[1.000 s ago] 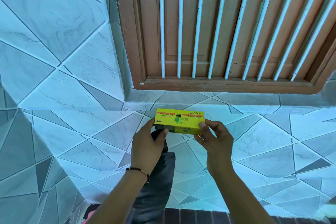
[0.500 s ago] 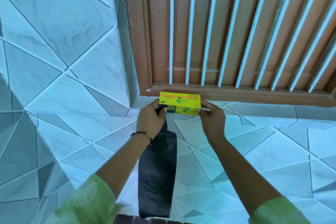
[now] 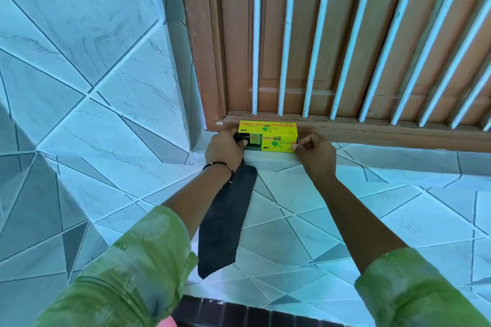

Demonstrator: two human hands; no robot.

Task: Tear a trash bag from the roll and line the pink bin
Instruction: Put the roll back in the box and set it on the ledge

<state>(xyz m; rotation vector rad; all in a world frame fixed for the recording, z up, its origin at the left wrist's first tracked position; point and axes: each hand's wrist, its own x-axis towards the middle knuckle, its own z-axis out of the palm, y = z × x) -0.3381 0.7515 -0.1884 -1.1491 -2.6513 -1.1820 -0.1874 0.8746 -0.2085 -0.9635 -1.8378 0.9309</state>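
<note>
A yellow trash bag box rests on the tiled window ledge, against the brown window frame. My left hand grips the box's left end together with a folded black trash bag that hangs down from that hand over the tiled wall. My right hand pinches the box's right end. A sliver of pink, likely the bin's rim, shows at the bottom edge.
A brown wooden window frame with white vertical bars rises behind the ledge. Pale blue patterned tiles cover the wall at left and below the ledge. A dark tiled floor strip lies at the bottom.
Both hands have carried the box up and forward onto the ledge against the window frame. The black bag has come to hang further down from my left hand.
</note>
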